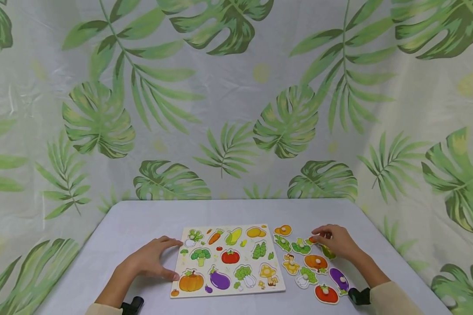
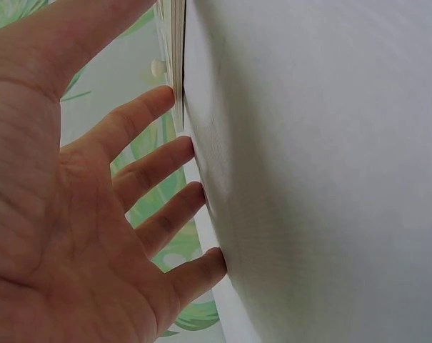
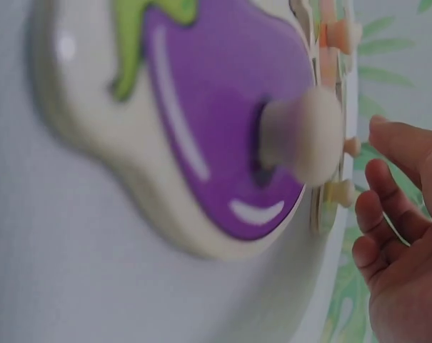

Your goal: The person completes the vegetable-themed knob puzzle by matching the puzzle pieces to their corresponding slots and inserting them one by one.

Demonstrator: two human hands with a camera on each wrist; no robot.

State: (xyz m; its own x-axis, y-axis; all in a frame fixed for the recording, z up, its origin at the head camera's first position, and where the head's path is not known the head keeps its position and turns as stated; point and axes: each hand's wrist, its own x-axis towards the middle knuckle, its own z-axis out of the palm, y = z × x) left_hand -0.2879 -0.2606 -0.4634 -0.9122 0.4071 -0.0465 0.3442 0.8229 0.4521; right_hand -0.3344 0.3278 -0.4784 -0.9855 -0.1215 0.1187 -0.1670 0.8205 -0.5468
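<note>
A wooden vegetable puzzle board (image 1: 214, 288) with printed pictures lies on the table. At its left edge is my left hand (image 1: 149, 259), thumb and fingers spread, fingertips touching the board's side. My right hand (image 1: 336, 240) hovers over the loose knobbed pieces, its thumb and fingers apart beside an orange piece (image 1: 312, 239) that they partly cover. Close by lie a broccoli piece (image 1: 301, 247), a pumpkin piece (image 1: 314, 262) and a partly hidden green-yellow piece (image 1: 328, 252). The eggplant piece (image 3: 223, 136) looms large in the right wrist view, its pale knob sticking out.
Further loose pieces lie right of the board: potato (image 1: 283, 230), pea (image 1: 282, 243), mushroom (image 1: 290, 265), cabbage (image 1: 306, 277) and tomato (image 1: 326, 293). A white cloth covers the table (image 1: 150, 218). Behind it hangs a leaf-patterned curtain (image 1: 228, 109).
</note>
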